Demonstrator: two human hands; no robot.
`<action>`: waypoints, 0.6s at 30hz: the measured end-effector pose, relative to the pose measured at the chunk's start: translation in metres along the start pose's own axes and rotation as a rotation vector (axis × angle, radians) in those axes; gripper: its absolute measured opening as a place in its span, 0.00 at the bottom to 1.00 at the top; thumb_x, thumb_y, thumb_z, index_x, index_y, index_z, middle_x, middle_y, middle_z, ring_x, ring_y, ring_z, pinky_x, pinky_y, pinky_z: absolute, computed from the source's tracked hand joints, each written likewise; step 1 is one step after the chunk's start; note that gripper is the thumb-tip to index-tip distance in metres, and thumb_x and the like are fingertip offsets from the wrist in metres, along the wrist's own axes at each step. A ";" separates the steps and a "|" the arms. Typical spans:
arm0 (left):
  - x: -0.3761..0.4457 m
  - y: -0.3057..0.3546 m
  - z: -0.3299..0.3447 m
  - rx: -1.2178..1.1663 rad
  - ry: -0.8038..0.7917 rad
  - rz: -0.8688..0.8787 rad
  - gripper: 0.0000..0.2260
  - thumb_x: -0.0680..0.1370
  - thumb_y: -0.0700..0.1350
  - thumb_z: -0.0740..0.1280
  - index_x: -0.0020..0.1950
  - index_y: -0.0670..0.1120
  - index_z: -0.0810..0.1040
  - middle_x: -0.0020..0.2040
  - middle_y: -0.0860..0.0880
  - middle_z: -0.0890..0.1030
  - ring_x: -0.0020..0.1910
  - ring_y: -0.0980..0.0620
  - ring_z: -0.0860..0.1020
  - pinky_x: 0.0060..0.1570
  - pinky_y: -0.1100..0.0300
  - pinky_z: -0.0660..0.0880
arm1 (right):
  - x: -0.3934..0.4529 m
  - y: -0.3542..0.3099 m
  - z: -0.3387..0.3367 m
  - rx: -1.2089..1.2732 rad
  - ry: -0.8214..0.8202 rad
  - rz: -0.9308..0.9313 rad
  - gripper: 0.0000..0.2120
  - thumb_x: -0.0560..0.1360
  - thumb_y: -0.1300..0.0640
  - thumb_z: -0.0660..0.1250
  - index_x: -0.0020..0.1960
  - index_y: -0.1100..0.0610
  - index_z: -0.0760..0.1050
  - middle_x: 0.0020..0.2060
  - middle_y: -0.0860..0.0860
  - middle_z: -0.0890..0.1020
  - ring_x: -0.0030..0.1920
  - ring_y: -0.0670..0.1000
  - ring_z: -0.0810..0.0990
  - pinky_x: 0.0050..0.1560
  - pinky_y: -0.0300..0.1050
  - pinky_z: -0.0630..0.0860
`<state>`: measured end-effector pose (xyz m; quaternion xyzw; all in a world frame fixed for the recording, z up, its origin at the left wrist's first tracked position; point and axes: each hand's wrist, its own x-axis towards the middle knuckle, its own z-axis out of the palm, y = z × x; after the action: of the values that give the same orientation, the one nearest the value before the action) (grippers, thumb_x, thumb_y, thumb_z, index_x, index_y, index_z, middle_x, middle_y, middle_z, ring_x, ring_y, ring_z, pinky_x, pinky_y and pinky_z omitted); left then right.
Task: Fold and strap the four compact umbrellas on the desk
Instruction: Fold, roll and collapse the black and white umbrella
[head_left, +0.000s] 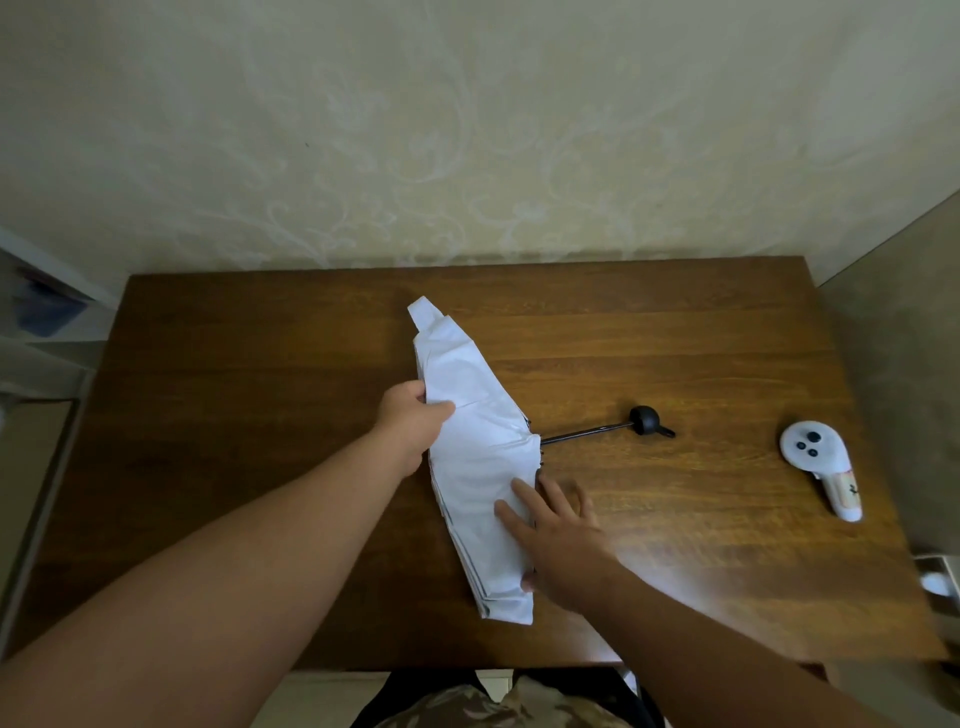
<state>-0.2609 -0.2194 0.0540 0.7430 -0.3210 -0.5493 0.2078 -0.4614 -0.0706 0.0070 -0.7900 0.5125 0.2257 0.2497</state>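
One white compact umbrella (470, 410) lies on the brown wooden desk (260, 415), its canopy flattened into a long pleated strip running from far centre to the near edge. A white strap tab (423, 312) sticks out at the far end. The thin metal shaft (587, 433) points right and ends in a black round handle (645, 420). My left hand (413, 428) pinches the canopy's left edge near its middle. My right hand (556, 538) lies flat with fingers spread on the canopy's near part. No other umbrella is in view.
A white handheld controller (821, 462) lies on the desk at the right. A patterned wall rises directly behind the desk. A white shelf unit (47, 332) stands at the left, and a small white object (937, 582) sits off the desk's right edge.
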 end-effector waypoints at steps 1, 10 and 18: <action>0.000 0.003 0.002 -0.014 0.047 0.040 0.10 0.80 0.40 0.73 0.60 0.49 0.81 0.57 0.50 0.84 0.53 0.49 0.82 0.51 0.54 0.80 | 0.002 -0.005 -0.003 0.015 0.003 0.023 0.49 0.76 0.40 0.72 0.83 0.42 0.41 0.83 0.50 0.38 0.82 0.63 0.39 0.77 0.75 0.43; -0.004 0.027 -0.011 -0.090 -0.042 0.125 0.11 0.80 0.46 0.73 0.62 0.51 0.81 0.56 0.55 0.83 0.54 0.55 0.81 0.48 0.59 0.77 | 0.024 -0.016 -0.033 0.129 -0.019 0.074 0.39 0.77 0.46 0.72 0.80 0.39 0.54 0.83 0.48 0.44 0.81 0.65 0.50 0.76 0.74 0.52; -0.025 0.034 -0.018 -0.109 -0.165 0.270 0.04 0.79 0.53 0.73 0.50 0.54 0.86 0.52 0.49 0.86 0.53 0.50 0.82 0.53 0.53 0.76 | 0.016 0.014 -0.093 0.504 0.215 0.128 0.18 0.81 0.50 0.67 0.70 0.47 0.77 0.67 0.47 0.79 0.64 0.49 0.78 0.62 0.48 0.78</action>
<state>-0.2569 -0.2260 0.0993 0.6331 -0.4034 -0.5921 0.2928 -0.4586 -0.1449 0.0673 -0.6885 0.6248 0.0213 0.3676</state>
